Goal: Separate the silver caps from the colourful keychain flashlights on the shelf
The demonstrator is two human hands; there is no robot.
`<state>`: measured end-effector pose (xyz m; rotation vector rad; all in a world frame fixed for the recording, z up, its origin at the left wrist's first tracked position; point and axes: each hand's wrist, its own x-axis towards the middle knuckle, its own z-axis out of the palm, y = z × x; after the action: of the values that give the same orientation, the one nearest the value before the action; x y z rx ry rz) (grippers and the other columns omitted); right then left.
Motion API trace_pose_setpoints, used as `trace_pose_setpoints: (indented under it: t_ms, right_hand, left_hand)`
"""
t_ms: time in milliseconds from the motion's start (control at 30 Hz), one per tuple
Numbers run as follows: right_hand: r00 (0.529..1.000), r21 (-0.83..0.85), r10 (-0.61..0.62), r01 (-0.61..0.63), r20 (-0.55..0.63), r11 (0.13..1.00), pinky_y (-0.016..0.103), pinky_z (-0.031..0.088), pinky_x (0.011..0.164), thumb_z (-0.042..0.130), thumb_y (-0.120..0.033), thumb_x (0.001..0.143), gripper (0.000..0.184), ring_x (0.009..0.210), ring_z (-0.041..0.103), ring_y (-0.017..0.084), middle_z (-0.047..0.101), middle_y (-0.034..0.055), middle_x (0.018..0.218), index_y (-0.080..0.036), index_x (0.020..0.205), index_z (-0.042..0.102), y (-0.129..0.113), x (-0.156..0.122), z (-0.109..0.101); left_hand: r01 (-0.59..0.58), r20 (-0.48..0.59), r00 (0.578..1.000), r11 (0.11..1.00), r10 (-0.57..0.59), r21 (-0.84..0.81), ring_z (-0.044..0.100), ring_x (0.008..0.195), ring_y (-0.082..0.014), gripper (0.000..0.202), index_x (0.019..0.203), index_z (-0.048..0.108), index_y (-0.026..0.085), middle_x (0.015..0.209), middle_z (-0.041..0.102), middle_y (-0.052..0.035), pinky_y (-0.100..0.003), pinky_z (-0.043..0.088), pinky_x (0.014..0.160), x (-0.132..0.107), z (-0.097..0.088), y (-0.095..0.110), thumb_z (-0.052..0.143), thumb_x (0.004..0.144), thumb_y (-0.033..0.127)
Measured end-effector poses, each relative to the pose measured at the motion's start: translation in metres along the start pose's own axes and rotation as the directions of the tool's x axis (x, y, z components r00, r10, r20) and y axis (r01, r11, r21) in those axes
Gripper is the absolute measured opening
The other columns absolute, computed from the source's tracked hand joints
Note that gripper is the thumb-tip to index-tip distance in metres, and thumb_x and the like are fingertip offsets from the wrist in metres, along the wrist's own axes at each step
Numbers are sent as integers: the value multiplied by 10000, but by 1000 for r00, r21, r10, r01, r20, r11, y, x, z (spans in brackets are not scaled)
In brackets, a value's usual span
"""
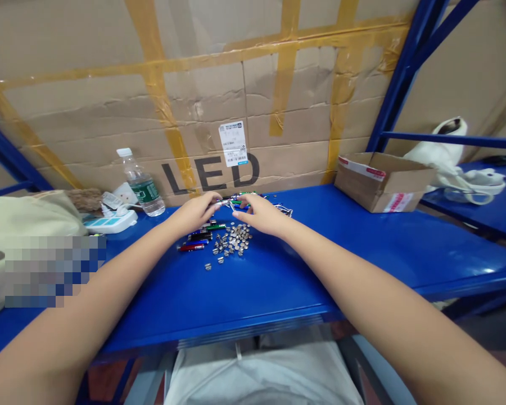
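So your hands are meeting at the far side of the bench (219, 309), right by the cardboard (303, 152). Your left hand (194, 214) looks like it's got thumb and fingers pinched on a slim silvery piece (222, 202), sitting in the gap between your 2 hands. Your right hand (263, 214) comes in from the other side, thumb stuck out and fingers curled over. Can't tell if those fingers are actually gripping anything, it's too small and blurry.

Just your side of that there's a loose heap of silvery discs (236, 239), with a bunch of coloured pens (191, 247) (red, blue, black, green) lying left of it. More pens and some pale cords (284, 211) are behind and beside your right hand.

My read: you're on the fiddly bit, working a single piece with both hands rather than grabbing discs. Next move calls for a steady left pinch and a light right touch, imo. Keep your wrists up too, the discs are close enough to scatter.
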<state>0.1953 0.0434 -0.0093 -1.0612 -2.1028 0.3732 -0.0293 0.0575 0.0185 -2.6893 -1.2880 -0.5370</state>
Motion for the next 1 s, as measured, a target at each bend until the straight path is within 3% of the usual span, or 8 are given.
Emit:
trace_pose_setpoints:
  t_ms: [100, 167, 400, 500, 600, 700, 800, 1000]
  right_hand:
    - [990, 49, -98, 93, 106, 994, 299, 452, 771, 573, -288, 877, 165, 849, 602, 176, 666, 82, 958, -148, 956, 613, -5, -1, 3]
    - [981, 91, -106, 93, 163, 992, 284, 446, 723, 485, -247, 923, 184, 748, 592, 153, 644, 42, 802, -160, 800, 590, -6, -2, 1]
    - [956, 350, 118, -211, 270, 913, 231, 401, 491, 297, -320, 1000, 305, 485, 504, 107, 545, -17, 591, -194, 788, 475, -9, -4, -7]
    - [897, 497, 193, -387, 398, 777, 221, 373, 435, 277, -298, 1000, 294, 452, 489, 106, 559, -11, 578, -192, 845, 502, -13, -4, -7]
    - [852, 665, 146, -488, 502, 566, 215, 358, 430, 309, -286, 993, 262, 452, 464, 96, 575, -3, 619, -181, 922, 539, -16, -5, -7]
    - [843, 775, 117, -531, 526, 343, 205, 335, 426, 273, -320, 1010, 315, 455, 422, 82, 543, -10, 636, -178, 910, 535, -20, -7, -10]
    - [839, 807, 134, -543, 527, 231, 181, 311, 429, 321, -291, 1005, 285, 472, 399, 62, 505, -22, 648, -170, 838, 517, -22, -8, -14]
    - [849, 775, 141, -524, 509, 352, 176, 369, 488, 532, -195, 917, 119, 540, 433, 49, 492, -28, 689, -146, 811, 556, -15, -8, -12]
  left_hand:
    - [-68, -41, 997, 987, 63, -148, 621, 865, -174, 280, 1136, 530, 171, 1015, 656, -75, -292, 473, 777, -14, -4, 23, 360, 976, 325]
    - [-79, -51, 996, 978, 71, -191, 617, 799, -165, 289, 1111, 544, 164, 946, 655, -59, -292, 482, 743, -18, -5, 30, 352, 976, 332]
    - [-138, -110, 986, 979, 122, -151, 619, 935, -188, 290, 1147, 551, 165, 1044, 655, -77, -343, 493, 844, -17, 1, 23, 353, 985, 302]
    - [-178, -155, 975, 977, 159, -116, 610, 990, -192, 292, 1171, 544, 167, 1097, 641, -88, -350, 493, 864, -18, 4, 21, 351, 993, 295]
    - [-219, -185, 962, 972, 200, -86, 607, 997, -193, 285, 1176, 537, 167, 1087, 637, -89, -357, 495, 867, -18, 5, 20, 353, 997, 290]
    - [-256, -230, 944, 964, 235, -66, 603, 976, -187, 273, 1174, 535, 163, 1058, 633, -90, -357, 496, 859, -18, 5, 20, 360, 998, 276]
    - [-302, -251, 926, 952, 283, -41, 598, 962, -189, 255, 1174, 534, 159, 1043, 629, -95, -360, 497, 846, -17, 6, 16, 385, 990, 254]
    - [-346, -277, 900, 938, 336, 11, 597, 935, -200, 230, 1165, 546, 163, 1015, 640, -95, -374, 501, 817, -16, 9, 8, 434, 970, 211]
